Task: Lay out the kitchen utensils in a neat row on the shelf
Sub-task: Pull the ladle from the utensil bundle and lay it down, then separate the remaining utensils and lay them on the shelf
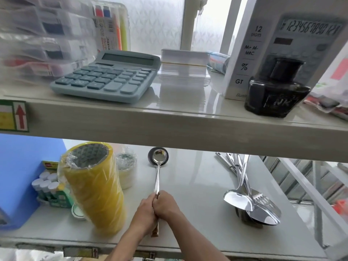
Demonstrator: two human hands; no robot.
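A steel ladle lies on the lower shelf, bowl pointing to the back, handle toward me. My left hand and my right hand are both closed side by side around the ladle's handle, whose wooden end pokes out below them. To the right lies a loose pile of steel utensils: spoons, a fork and a spatula-like piece, crossing one another with their handles fanned toward the back.
A yellow tape roll stack stands left of the ladle, with white tape rolls behind it and glue sticks further left. The upper shelf overhangs, carrying a calculator and an ink bottle.
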